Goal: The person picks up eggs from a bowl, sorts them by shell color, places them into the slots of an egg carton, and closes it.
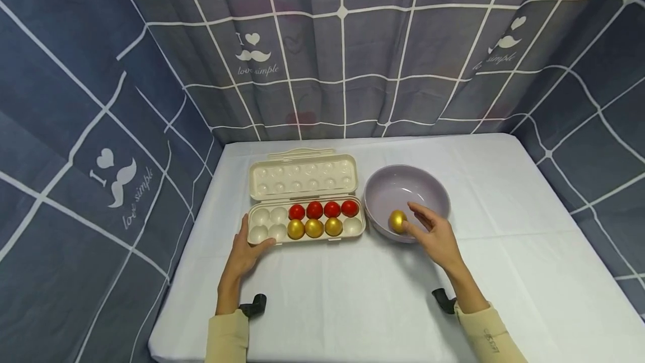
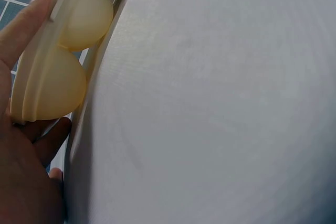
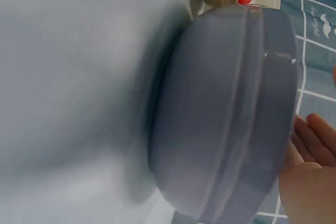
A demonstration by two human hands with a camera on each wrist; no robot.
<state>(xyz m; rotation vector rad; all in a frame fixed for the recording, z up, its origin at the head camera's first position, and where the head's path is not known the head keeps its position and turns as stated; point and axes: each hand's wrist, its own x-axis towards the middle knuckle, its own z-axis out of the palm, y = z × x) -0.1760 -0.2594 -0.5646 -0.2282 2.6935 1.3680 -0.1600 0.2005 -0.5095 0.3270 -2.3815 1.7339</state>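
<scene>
My left hand [image 1: 244, 252] grips the left end of a cream egg carton [image 1: 262, 204], thumb on its front rim and fingers along the side. In the left wrist view, the carton's rounded cups [image 2: 55, 85] show beside the thumb [image 2: 26, 24]. Several red eggs [image 1: 314, 209] fill part of the back row, and three gold eggs [image 1: 314, 228] sit in the front row. My right hand [image 1: 437, 238] reaches over the rim of a purple-grey bowl [image 1: 407, 175]. Its fingers are spread, thumb tip right beside a gold egg [image 1: 397, 220] inside the bowl.
The carton's lid [image 1: 304, 177] lies folded back behind the cups. A white cloth [image 1: 347, 307] covers the table. Grey-blue checked curtains [image 1: 322, 60] stand at the back and both sides. Black wrist mounts [image 1: 254, 306] jut from beside both forearms.
</scene>
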